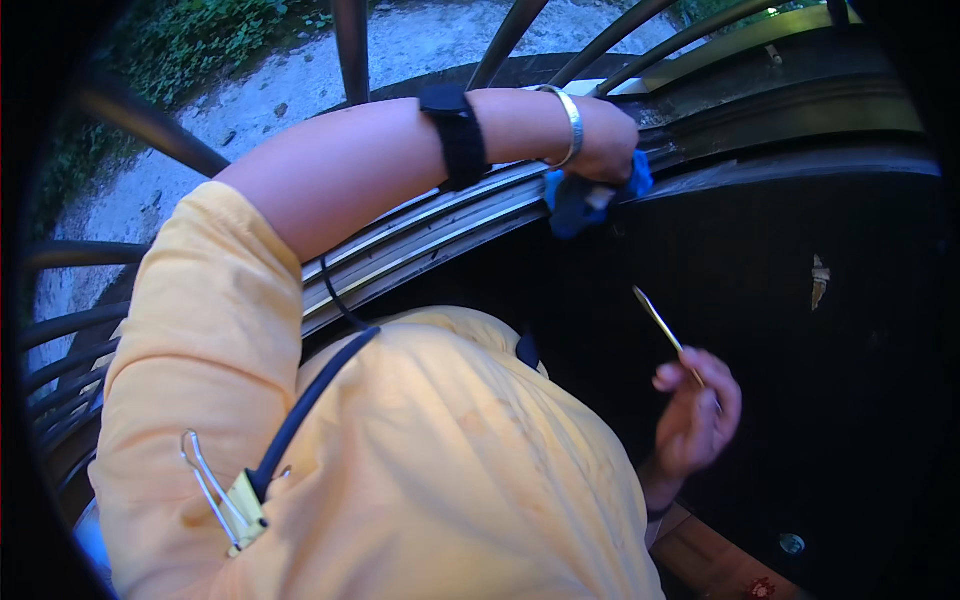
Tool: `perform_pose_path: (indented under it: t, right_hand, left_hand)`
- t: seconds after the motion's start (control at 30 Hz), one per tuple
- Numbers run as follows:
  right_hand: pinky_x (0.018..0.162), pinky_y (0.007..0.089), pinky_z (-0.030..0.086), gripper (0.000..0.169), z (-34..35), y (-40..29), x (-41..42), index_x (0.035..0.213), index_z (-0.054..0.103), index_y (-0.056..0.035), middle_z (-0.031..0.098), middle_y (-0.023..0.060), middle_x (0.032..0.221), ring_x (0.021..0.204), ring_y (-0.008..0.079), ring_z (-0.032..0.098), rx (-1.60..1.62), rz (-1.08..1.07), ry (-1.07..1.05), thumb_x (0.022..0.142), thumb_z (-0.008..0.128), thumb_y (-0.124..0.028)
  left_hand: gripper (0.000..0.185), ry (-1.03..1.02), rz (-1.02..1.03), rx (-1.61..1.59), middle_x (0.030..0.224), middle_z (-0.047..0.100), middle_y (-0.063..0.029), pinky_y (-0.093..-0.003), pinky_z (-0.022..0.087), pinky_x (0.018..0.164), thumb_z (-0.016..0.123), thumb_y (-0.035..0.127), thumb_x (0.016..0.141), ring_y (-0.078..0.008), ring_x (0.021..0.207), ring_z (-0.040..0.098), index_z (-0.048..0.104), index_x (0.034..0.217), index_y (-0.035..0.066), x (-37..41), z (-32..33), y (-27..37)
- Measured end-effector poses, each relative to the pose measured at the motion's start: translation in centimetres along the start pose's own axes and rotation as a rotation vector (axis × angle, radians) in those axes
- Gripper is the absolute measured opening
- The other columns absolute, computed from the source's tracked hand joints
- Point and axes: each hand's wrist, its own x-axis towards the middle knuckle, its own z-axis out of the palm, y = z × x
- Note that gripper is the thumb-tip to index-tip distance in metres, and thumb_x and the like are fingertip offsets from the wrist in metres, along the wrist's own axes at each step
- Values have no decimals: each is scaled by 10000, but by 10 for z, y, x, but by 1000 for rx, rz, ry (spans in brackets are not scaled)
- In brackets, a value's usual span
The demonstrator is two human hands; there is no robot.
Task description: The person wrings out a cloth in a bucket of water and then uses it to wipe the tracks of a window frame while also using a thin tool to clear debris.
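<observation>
My left hand [609,142], wearing a silver bangle [574,127] at the wrist, presses a crumpled blue cloth [576,204] to the metal sliding-window track [450,229]. Something small and pale shows among the folds; I cannot tell what it is. Lower down and to the right, my right hand [697,420] pinches a thin metal rod [660,319] with a flattened tip between thumb and fingers. The rod points up and left, apart from the track, in front of a dark surface [757,225]. Its far end is hidden in the hand.
Dark metal bars [351,52] stand beyond the track, with pale ground [247,112] and green plants [202,45] outside. A black cable [315,405] runs over my yellow shirt, held by a binder clip [244,514]. Reddish-brown flooring [705,551] shows lower right.
</observation>
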Motion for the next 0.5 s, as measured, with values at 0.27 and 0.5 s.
perform_pose_path:
  t: [0.27,0.5]
  right_hand:
    - [705,288,537,239,68,36,32,1075,537,29,599,198,1028,817,201,634,317,19,-58,924,367,-44]
    - [706,250,521,192,109,46,46,1057,552,33,620,149,1000,802,161,631,267,31,-125,932,425,-37]
  left_hand:
    - [238,-392,-211,-181,832,649,-164,-268,503,437,501,157,845,-235,568,650,576,1022,17,-67,25,-29]
    - [334,-230,-79,52,883,635,-200,-438,467,797,573,164,774,-358,871,605,558,1103,103,-97,61,-57]
